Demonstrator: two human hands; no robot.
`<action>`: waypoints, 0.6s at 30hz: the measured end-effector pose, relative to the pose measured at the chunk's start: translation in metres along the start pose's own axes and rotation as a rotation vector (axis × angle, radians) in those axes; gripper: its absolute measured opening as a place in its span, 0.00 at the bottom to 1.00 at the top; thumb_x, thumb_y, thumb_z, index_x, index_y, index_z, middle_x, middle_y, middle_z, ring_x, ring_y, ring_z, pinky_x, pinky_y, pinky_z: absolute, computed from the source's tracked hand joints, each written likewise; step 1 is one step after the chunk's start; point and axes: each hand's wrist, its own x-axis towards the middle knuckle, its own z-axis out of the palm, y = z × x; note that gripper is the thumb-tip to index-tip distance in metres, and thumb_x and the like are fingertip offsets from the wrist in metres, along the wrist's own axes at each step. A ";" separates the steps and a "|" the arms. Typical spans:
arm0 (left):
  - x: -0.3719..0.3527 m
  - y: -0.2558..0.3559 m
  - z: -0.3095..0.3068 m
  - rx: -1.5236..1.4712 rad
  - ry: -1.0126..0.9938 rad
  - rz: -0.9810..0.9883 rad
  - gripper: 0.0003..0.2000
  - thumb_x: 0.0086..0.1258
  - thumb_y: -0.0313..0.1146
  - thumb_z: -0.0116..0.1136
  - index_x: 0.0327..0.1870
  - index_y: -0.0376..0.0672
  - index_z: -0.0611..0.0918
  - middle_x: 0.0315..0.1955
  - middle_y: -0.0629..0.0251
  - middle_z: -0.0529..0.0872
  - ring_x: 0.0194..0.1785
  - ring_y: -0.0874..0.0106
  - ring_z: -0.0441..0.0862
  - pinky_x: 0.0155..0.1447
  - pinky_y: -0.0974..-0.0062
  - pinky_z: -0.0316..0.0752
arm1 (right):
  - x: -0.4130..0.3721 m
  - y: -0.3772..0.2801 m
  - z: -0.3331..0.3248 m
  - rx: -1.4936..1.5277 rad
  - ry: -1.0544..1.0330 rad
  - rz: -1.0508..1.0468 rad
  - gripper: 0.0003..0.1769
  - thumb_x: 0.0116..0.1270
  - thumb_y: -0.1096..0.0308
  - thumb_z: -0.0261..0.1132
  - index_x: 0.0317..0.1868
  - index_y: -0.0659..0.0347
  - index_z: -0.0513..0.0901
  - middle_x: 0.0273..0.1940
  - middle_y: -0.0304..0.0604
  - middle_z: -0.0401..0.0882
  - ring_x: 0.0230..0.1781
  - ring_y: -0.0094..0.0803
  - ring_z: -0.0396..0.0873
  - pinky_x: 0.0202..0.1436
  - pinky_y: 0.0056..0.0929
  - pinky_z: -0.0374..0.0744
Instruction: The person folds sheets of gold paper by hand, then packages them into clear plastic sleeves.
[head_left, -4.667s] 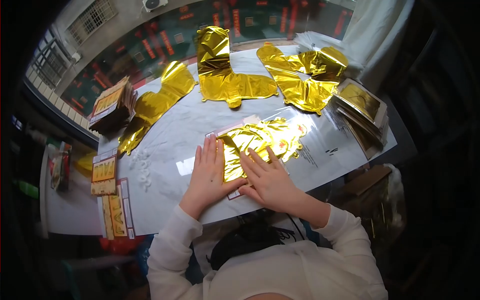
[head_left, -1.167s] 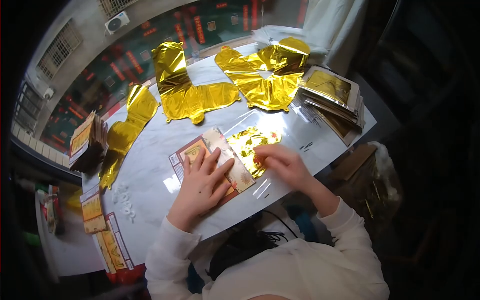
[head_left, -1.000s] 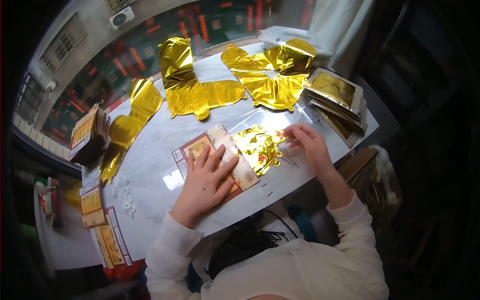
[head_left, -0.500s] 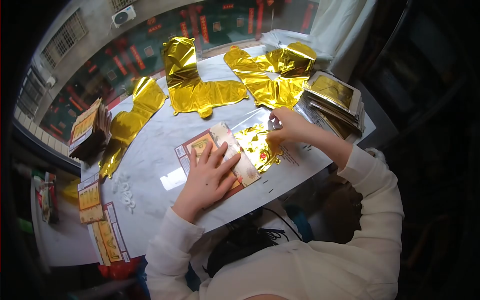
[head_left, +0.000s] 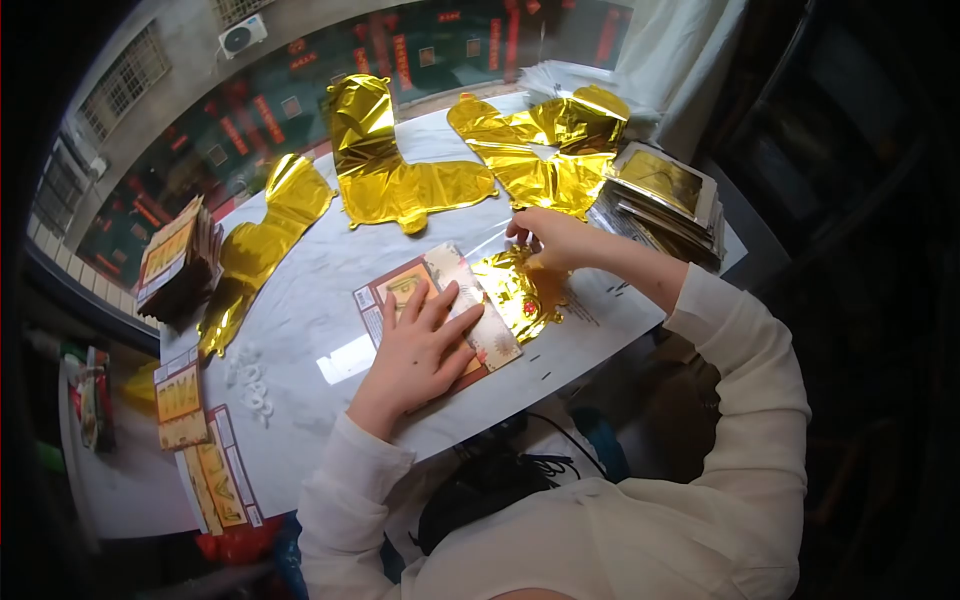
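Observation:
My left hand (head_left: pixel 418 355) lies flat with fingers spread on a printed card (head_left: pixel 462 285) with a red-brown border and a floral strip. Right of the card, a crumpled gold foil balloon (head_left: pixel 508 290) lies folded against a clear plastic bag (head_left: pixel 580 310) with small print. My right hand (head_left: pixel 552 243) is over the top of this foil. Its fingers are bent and drawn together at the bag's far edge; what is between the fingertips is hidden.
Flat gold foil balloons (head_left: pixel 410 185) lie along the table's far side. Packaged foil pieces (head_left: pixel 665 190) are stacked at right, printed cards (head_left: pixel 180 260) at left. White rings or clips (head_left: pixel 250 385) lie near more cards (head_left: pixel 222 475) at the left edge. A window is behind.
My right hand has shifted slightly up and left, its fingertips moving off the foil's middle towards the bag's far edge. My left hand stays on the card.

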 end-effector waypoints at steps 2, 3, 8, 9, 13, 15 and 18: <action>0.000 -0.001 0.000 -0.001 0.006 0.000 0.26 0.77 0.48 0.56 0.77 0.64 0.77 0.81 0.60 0.67 0.84 0.42 0.56 0.84 0.32 0.39 | 0.009 -0.006 0.001 0.021 -0.121 -0.012 0.23 0.56 0.65 0.83 0.51 0.59 0.86 0.44 0.44 0.86 0.43 0.38 0.85 0.50 0.36 0.84; 0.000 -0.001 0.000 -0.002 0.004 0.001 0.26 0.78 0.48 0.56 0.77 0.65 0.76 0.81 0.60 0.67 0.84 0.42 0.56 0.84 0.33 0.38 | 0.011 -0.009 0.002 0.007 -0.142 -0.011 0.20 0.58 0.64 0.82 0.48 0.59 0.87 0.42 0.44 0.86 0.43 0.37 0.85 0.48 0.35 0.84; 0.000 -0.002 0.001 0.012 0.003 0.008 0.26 0.78 0.48 0.56 0.78 0.65 0.76 0.81 0.61 0.67 0.84 0.42 0.56 0.84 0.33 0.39 | 0.023 -0.011 0.004 -0.068 -0.166 0.017 0.16 0.60 0.63 0.81 0.44 0.60 0.86 0.41 0.45 0.87 0.43 0.40 0.86 0.46 0.38 0.83; 0.000 -0.002 0.001 0.012 0.004 0.008 0.26 0.78 0.48 0.56 0.77 0.65 0.76 0.81 0.61 0.67 0.85 0.42 0.56 0.84 0.33 0.39 | 0.026 -0.010 0.003 -0.076 -0.186 0.012 0.15 0.62 0.63 0.80 0.43 0.60 0.86 0.41 0.46 0.87 0.43 0.42 0.86 0.46 0.39 0.83; 0.000 -0.002 0.001 0.013 0.003 0.007 0.26 0.78 0.49 0.56 0.77 0.65 0.77 0.81 0.60 0.67 0.85 0.43 0.56 0.84 0.32 0.40 | 0.036 -0.014 0.004 -0.139 -0.233 0.052 0.15 0.63 0.57 0.80 0.43 0.56 0.89 0.42 0.47 0.91 0.46 0.47 0.88 0.48 0.43 0.83; 0.000 -0.002 0.002 0.015 0.000 0.010 0.26 0.78 0.50 0.56 0.77 0.65 0.77 0.81 0.60 0.67 0.85 0.43 0.56 0.83 0.31 0.40 | 0.038 -0.017 0.003 -0.238 -0.285 0.016 0.14 0.68 0.59 0.76 0.45 0.59 0.87 0.42 0.50 0.88 0.45 0.50 0.86 0.49 0.45 0.82; 0.000 -0.003 0.003 0.021 0.007 0.015 0.26 0.78 0.50 0.55 0.77 0.64 0.77 0.81 0.60 0.67 0.85 0.43 0.56 0.83 0.31 0.41 | 0.040 -0.019 0.007 -0.359 -0.259 -0.056 0.13 0.70 0.59 0.73 0.46 0.58 0.87 0.42 0.50 0.88 0.47 0.52 0.86 0.51 0.47 0.82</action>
